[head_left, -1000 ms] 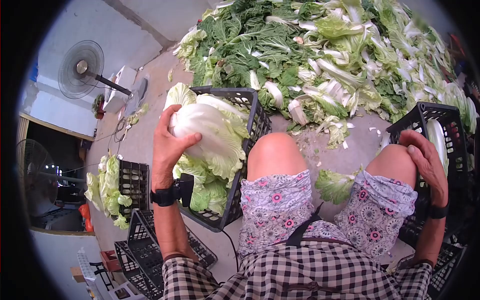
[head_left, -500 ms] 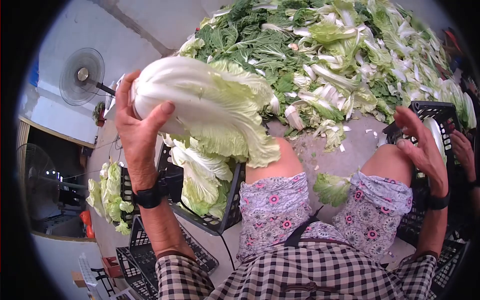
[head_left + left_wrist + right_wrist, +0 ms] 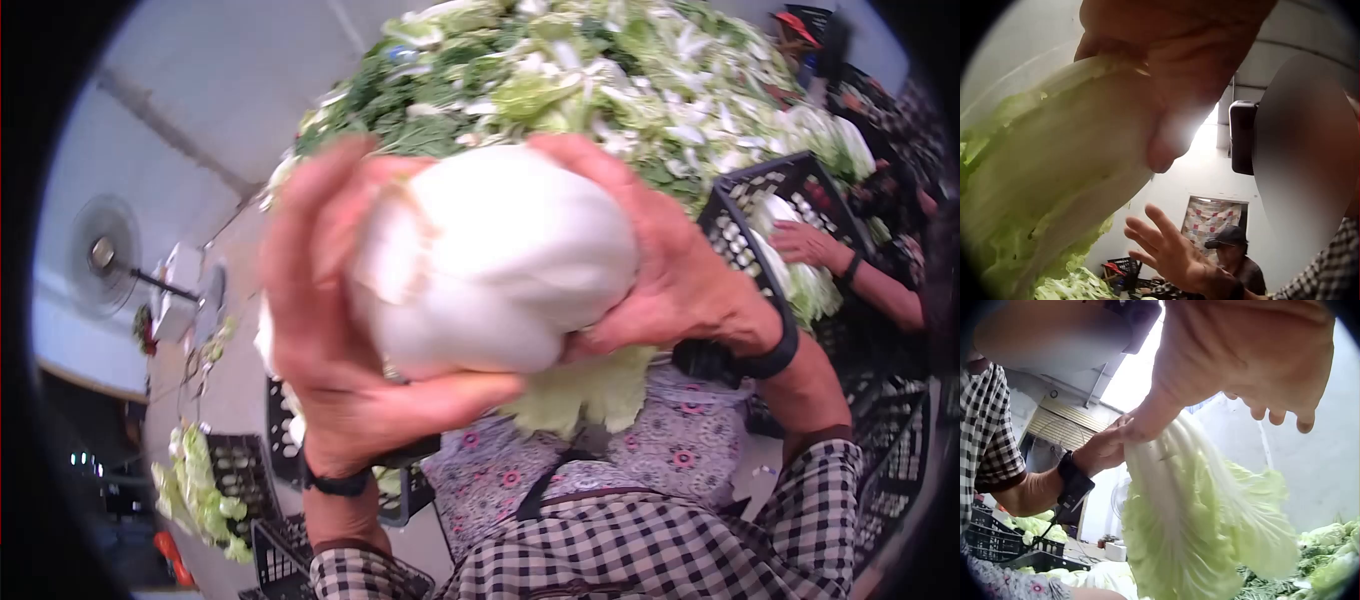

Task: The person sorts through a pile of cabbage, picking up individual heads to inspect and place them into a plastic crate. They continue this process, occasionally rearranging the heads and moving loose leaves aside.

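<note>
A napa cabbage [image 3: 510, 250] is held up close to the head camera, its white base facing the camera and its pale green leaves hanging below. My left hand [image 3: 320, 370] grips the base end, thumb along the lower side. On the other side is my right hand [image 3: 680, 270], which overlaps the cabbage in the head view. The left wrist view shows that right hand [image 3: 1175, 253] with its fingers spread, apart from the cabbage [image 3: 1079, 150]. From the right wrist, its fingers look straight and the thumb lies across the top of the leaves [image 3: 1179, 512].
A large heap of cabbage leaves [image 3: 580, 60] covers the floor ahead. At the right, another person's hand [image 3: 805, 245] rests on a cabbage in a black crate [image 3: 740, 210]. Another crate [image 3: 238, 465] with cabbages stands at the left, and a fan [image 3: 103, 250] beyond.
My left hand has lifted the cabbage from the left crate and brought it up in front of me, turning its base toward the camera. My right hand has left the right knee and come up beside it.
</note>
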Demonstrator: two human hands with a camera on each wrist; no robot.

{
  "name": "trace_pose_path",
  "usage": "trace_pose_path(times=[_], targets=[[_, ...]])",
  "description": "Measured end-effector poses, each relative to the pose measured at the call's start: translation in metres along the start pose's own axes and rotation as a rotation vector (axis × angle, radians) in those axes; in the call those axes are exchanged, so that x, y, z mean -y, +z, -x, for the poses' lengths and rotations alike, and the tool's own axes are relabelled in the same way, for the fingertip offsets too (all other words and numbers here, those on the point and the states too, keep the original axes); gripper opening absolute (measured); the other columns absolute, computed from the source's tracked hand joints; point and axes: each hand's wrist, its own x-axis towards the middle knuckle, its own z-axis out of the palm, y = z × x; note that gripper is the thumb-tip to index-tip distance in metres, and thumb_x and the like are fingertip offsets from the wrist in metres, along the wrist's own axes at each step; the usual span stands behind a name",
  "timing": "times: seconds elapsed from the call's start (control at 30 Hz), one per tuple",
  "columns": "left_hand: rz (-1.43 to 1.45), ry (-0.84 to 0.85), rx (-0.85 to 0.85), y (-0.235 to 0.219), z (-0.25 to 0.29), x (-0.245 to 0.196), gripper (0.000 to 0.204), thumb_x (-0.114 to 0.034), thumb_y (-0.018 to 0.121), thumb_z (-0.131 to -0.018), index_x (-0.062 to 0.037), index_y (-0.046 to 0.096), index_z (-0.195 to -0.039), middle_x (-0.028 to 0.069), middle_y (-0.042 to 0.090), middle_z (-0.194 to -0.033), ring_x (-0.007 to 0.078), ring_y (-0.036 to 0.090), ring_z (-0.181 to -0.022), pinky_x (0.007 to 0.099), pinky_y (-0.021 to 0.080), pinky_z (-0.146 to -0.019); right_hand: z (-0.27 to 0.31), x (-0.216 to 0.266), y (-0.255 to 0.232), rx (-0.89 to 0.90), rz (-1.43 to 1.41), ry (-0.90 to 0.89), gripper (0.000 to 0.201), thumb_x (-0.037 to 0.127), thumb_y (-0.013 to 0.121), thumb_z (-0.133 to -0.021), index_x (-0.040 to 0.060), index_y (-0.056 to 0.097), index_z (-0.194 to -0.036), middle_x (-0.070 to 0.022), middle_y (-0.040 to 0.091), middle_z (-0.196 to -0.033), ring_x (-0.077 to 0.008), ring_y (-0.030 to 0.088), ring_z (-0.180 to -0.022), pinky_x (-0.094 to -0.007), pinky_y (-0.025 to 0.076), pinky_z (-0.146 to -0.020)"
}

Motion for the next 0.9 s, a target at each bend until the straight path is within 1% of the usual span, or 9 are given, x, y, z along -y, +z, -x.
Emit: trace_pose_path(times=[0.1, 0.13, 0.2, 0.3, 0.37, 0.47, 0.6, 0.83, 0.9], targets=[[0.2, -0.235, -0.295, 0.025, -0.003, -0.004, 0.134, -0.053, 0.085, -0.046, -0.0047, 0.005, -0.143, 0.0194, 0.04, -0.134, 0.0311, 0.047, -0.118, 0.0424, 0.043, -0.097, 0.003, 0.018, -0.006, -0.079, 0.051, 0.122, 0.102, 0.028, 0.087, -0.05, 0.0017, 0.035, -0.135, -0.0139, 0.047, -0.128, -0.0252, 0.049, -0.115, -0.0349, 0.039, -0.099], [0.312, -0.326, -0.232, 0.023, 0.007, 0.001, 0.135, -0.036, 0.091, -0.044, -0.0046, 0.005, -0.143, 0.0184, 0.04, -0.133, 0.0327, 0.047, -0.117, 0.0439, 0.046, -0.094, 0.001, 0.018, -0.007, -0.133, 0.019, 0.148, 0.099, 0.028, 0.085, -0.051, 0.0001, 0.034, -0.132, -0.0166, 0.05, -0.121, -0.0276, 0.052, -0.109, -0.0354, 0.043, -0.095], [0.257, -0.663, -0.042, 0.014, 0.041, 0.022, 0.116, -0.038, 0.091, -0.045, -0.0021, 0.028, -0.135, 0.0112, 0.048, -0.124, 0.0235, 0.051, -0.111, 0.0359, 0.044, -0.093, -0.002, 0.021, -0.008, -0.244, -0.049, 0.194, 0.094, 0.029, 0.081, -0.053, -0.0031, 0.034, -0.128, -0.022, 0.057, -0.107, -0.0325, 0.059, -0.096, -0.0365, 0.05, -0.087], [0.307, -0.999, 0.003, 0.023, 0.075, 0.043, 0.088, -0.024, 0.088, -0.056, -0.0009, 0.038, -0.125, 0.0065, 0.052, -0.115, 0.016, 0.052, -0.103, 0.0314, 0.044, -0.087, -0.01, 0.016, 0.004, -0.21, -0.264, 0.257, 0.105, 0.035, 0.082, -0.054, -0.0057, 0.024, -0.132, -0.0254, 0.05, -0.115, -0.0343, 0.054, -0.105, -0.0391, 0.046, -0.093], [0.501, -0.967, -0.31, 0.038, 0.084, 0.05, 0.078, -0.019, 0.085, -0.061, -0.0006, 0.041, -0.122, 0.0058, 0.054, -0.111, 0.0156, 0.053, -0.1, 0.0309, 0.044, -0.086, -0.009, 0.009, 0.01, -0.153, -0.189, 0.194, 0.114, 0.041, 0.082, -0.055, -0.007, 0.017, -0.135, -0.0282, 0.044, -0.121, -0.036, 0.049, -0.112, -0.0412, 0.042, -0.097], [0.466, -0.859, -0.407, 0.03, 0.076, 0.044, 0.047, -0.026, 0.076, -0.07, -0.0053, 0.049, -0.103, 0.001, 0.052, -0.093, 0.0128, 0.052, -0.085, 0.0292, 0.045, -0.08, 0.001, -0.002, 0.011, -0.031, 0.225, 0.092, 0.131, 0.055, 0.081, -0.052, -0.0092, 0.005, -0.137, -0.0341, 0.026, -0.134, -0.0406, 0.032, -0.127, -0.043, 0.029, -0.108], [0.375, -0.803, -0.518, 0.018, 0.07, 0.039, 0.025, -0.031, 0.062, -0.083, -0.009, 0.051, -0.089, -0.0038, 0.046, -0.077, 0.0083, 0.047, -0.073, 0.0272, 0.043, -0.066, 0.006, -0.007, 0.007, 0.099, -0.337, 0.43, 0.142, 0.059, 0.081, -0.049, -0.0042, -0.009, -0.14, -0.0305, 0.019, -0.141, -0.0395, 0.024, -0.132, -0.0406, 0.022, -0.111], [0.304, -0.732, -0.659, 0.039, 0.072, 0.031, 0.045, -0.038, 0.062, -0.084, -0.0043, 0.047, -0.11, 0.0024, 0.051, -0.096, 0.0133, 0.052, -0.088, 0.0306, 0.044, -0.082, 0.009, 0.001, 0.03, 0.051, -0.481, 0.314, 0.125, 0.028, 0.087, -0.055, -0.0019, 0.003, -0.142, -0.021, 0.034, -0.136, -0.0266, 0.036, -0.126, -0.0348, 0.029, -0.106], [0.298, -0.744, -0.515, 0.029, 0.077, 0.037, 0.062, -0.046, 0.06, -0.084, -0.0015, 0.041, -0.124, 0.006, 0.051, -0.11, 0.0162, 0.052, -0.098, 0.0331, 0.043, -0.086, 0.009, 0.002, 0.026, -0.011, -0.512, 0.404, 0.114, 0.023, 0.087, -0.056, -0.0013, 0.014, -0.14, -0.0165, 0.042, -0.131, -0.0225, 0.042, -0.12, -0.0332, 0.033, -0.103]])
